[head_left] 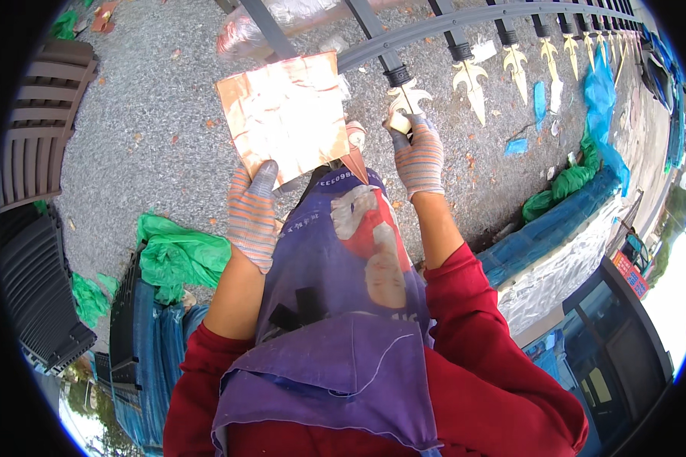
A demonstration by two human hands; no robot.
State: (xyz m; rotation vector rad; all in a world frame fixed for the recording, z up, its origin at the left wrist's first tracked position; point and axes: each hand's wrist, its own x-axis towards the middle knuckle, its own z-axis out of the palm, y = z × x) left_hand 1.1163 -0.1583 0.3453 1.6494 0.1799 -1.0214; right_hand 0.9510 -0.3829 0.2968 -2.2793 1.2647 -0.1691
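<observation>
- Purple apron [335, 335], thin and creased, over red sleeves.
- Left hand [251, 217], in a striped knit glove: fingers pinching the lower edge of a shiny, crinkled copper-gold foil sheet [286, 114].
- Right hand [418, 156], gloved alike: fingers closed around a pale pad pressed on a fence spearhead [405, 97].
- Fence rail [465, 23], grey metal, above the gravel ground [152, 129]: the spearheads farther right look gold already; the one in hand appears partly covered.

Daylight falls on a grey gravel ground [152, 129] strewn with dry leaves. A dark metal fence [511, 19] with gold spear tips (lying flat) crosses the top. Green plastic sheeting [179, 255] lies crumpled at left; blue tarpaulin [556, 221] covers stacks at right.
</observation>
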